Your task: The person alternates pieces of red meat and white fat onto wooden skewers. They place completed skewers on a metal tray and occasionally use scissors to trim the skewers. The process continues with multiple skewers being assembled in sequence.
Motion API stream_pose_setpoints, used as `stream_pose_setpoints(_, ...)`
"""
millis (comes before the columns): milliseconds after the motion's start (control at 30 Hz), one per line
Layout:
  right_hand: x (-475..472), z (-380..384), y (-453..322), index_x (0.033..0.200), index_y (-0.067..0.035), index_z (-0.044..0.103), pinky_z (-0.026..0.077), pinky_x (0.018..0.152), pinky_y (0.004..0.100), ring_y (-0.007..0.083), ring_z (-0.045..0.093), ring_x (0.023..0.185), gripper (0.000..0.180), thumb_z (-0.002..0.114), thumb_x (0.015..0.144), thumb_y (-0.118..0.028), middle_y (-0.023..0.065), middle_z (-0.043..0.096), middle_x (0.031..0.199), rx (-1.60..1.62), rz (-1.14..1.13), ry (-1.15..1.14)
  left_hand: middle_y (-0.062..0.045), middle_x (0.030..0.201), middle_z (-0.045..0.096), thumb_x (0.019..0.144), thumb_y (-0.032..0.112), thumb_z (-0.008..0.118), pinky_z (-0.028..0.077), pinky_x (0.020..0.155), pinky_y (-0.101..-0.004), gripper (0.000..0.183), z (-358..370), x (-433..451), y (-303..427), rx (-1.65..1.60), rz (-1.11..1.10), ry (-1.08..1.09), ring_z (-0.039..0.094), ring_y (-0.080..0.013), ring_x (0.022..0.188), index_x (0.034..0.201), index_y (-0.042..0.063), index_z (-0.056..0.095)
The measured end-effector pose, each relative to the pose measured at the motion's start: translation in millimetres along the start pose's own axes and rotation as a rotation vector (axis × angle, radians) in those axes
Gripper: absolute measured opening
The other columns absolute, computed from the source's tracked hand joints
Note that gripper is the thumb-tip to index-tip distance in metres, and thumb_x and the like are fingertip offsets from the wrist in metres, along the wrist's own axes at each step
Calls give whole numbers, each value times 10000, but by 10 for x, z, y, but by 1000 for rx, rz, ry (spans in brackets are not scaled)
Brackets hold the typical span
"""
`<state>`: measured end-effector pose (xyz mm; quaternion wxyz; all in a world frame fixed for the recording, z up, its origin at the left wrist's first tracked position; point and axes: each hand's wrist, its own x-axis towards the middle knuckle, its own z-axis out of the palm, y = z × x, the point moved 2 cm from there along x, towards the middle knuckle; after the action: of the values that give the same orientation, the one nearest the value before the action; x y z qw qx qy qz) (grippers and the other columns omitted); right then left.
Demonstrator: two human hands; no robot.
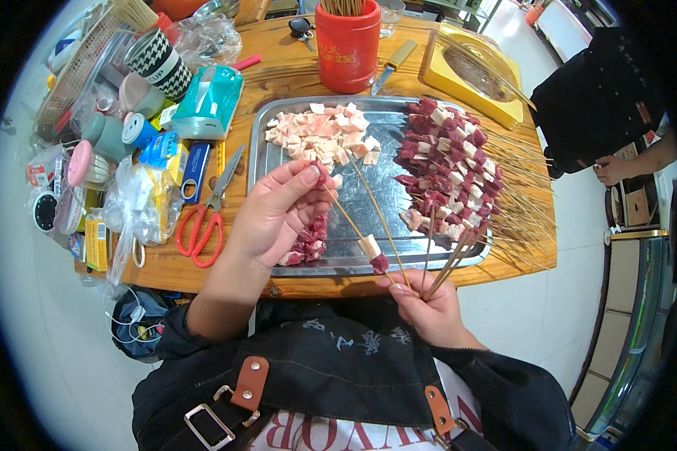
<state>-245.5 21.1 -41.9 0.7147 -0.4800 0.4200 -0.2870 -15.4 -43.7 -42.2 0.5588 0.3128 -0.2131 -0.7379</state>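
Observation:
My left hand [285, 211] pinches a small chunk of red meat [319, 172] at the tip of a bamboo skewer [344, 214]. Lower on that skewer sit a white fat cube [369, 246] and a red meat piece [379, 264]. Several skewers, the others bare, fan out from my right hand [429, 304]. Beneath my hands is a metal tray [366, 225]. On it lie a heap of pale fat cubes [321, 132], a pile of red meat cubes [311, 239] partly hidden by my left hand, and a stack of loaded meat skewers [448, 163] at the right.
Red-handled scissors [200, 231], a tissue pack [209, 101] and a bagged item [141, 194] crowd the table's left. Behind the tray stand a red skewer bucket [348, 51], a knife [394, 65] and a yellow-framed container [474, 73]. Another person [598, 107] stands at the right.

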Motion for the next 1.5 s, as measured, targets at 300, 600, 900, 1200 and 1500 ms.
stream_pose_setpoints(300, -16, 32, -19, 1028, 13, 597, 304, 486, 156, -1, 392, 541, 201, 511, 892, -108, -71, 492, 666, 82, 36, 17, -88, 872, 632, 861, 114, 565, 509, 722, -248, 135, 128, -83, -74, 45, 1, 20, 623, -156, 801, 953, 21, 595)
stream_pose_setpoints(600, -14, 67, 8, 1042, 3, 598, 304, 490, 155, -2, 389, 535, 202, 522, 884, -95, -73, 506, 667, 75, 18, -32, -83, 895, 628, 858, 112, 567, 492, 758, -260, 119, 197, -137, -131, -59, -39, -48, 612, -159, 841, 945, 34, 590)
stream_pose_setpoints(900, -29, 79, -30, 1054, -4, 585, 287, 462, 148, -2, 378, 506, 203, 506, 887, -88, -74, 483, 652, 163, 46, -12, -67, 905, 621, 842, 89, 587, 476, 772, -262, 108, 268, -216, -382, 59, -82, -21, 597, -133, 834, 929, 25, 582)
stream_pose_setpoints(1200, -17, -44, -53, 984, 13, 578, 227, 397, 165, 15, 324, 415, 169, 477, 894, -90, -53, 449, 564, 138, -30, 193, -100, 863, 604, 754, 133, 638, 462, 731, -313, 182, 286, 82, 135, 1554, 263, -100, 590, -234, 802, 874, 8, 583)
stream_pose_setpoints(1500, -39, -44, -27, 975, 13, 581, 222, 387, 173, 20, 325, 402, 170, 484, 889, -96, -54, 436, 543, 161, -19, 178, -107, 814, 597, 755, 129, 628, 457, 663, -356, 149, 182, 335, 77, 1886, 356, -121, 587, -263, 764, 859, 33, 582)
